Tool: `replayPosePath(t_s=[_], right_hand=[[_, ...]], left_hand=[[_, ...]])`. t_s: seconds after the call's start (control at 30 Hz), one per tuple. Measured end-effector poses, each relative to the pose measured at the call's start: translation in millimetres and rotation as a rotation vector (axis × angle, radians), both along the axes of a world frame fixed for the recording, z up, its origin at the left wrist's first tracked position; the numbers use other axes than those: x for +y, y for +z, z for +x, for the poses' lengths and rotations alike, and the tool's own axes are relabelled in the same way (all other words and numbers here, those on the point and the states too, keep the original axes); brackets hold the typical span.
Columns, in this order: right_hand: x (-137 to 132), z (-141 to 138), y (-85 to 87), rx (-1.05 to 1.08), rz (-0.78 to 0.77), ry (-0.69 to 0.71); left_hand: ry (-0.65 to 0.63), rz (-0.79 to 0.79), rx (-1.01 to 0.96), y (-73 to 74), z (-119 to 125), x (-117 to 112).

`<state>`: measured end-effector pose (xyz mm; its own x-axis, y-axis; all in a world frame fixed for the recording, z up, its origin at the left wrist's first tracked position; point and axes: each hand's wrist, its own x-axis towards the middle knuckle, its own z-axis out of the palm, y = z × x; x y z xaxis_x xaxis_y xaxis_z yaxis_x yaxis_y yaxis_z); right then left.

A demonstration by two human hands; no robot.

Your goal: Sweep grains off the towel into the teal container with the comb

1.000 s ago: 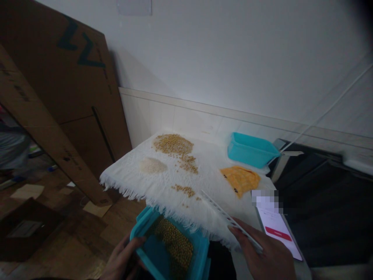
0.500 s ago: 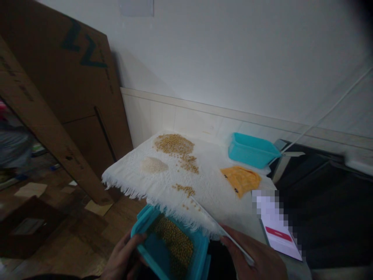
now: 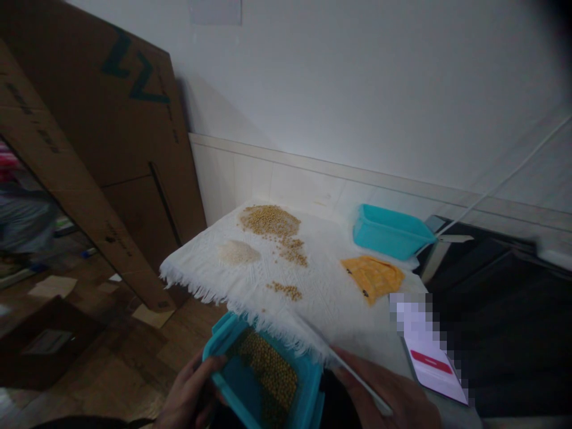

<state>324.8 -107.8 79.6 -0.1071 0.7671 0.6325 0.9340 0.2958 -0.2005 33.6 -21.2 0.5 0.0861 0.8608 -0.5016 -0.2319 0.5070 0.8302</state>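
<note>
Left hand [image 3: 192, 387]: closed over the near-left rim of a teal rectangular plastic bin [image 3: 310, 375], thumb on top.
Bin position: below the front edge of a white, fringed, textured cloth [image 3: 330, 304], its opening facing up, with round yellow-tan beans [image 3: 273, 366] lying inside, mostly toward the right.
Right hand [image 3: 386, 387]: pinching the near end of a thin, straight white strip [image 3: 357, 375].
Strip: slants away to the left over the cloth's front edge; its far end is blurred, so whether it touches the fabric is hard to tell.
Loose beans: a small cluster [image 3: 288, 291] beyond the strip's far end, and a large heap [image 3: 268, 220] farther back.
Pale grains: a low whitish mound [image 3: 239, 252] left of the cluster.
Right side: an orange fabric piece [image 3: 373, 277] in front of a turquoise rectangular container [image 3: 393, 232], with a lit phone [image 3: 431, 360] nearer the right hand.
</note>
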Motion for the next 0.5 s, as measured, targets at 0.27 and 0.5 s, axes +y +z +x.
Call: replayPosePath(t_s=[0.27,0.5], right_hand=[[18.4,25.7,-3.9,0.045,0.051,-0.130],[16.0,15.3,2.5,-0.031,0.070,-0.095]], left_hand=[[0.006,0.007,-0.018,1.1,-1.7,2.6],[0.049,-0.004,-0.019,13.9,1.7,-0.7]])
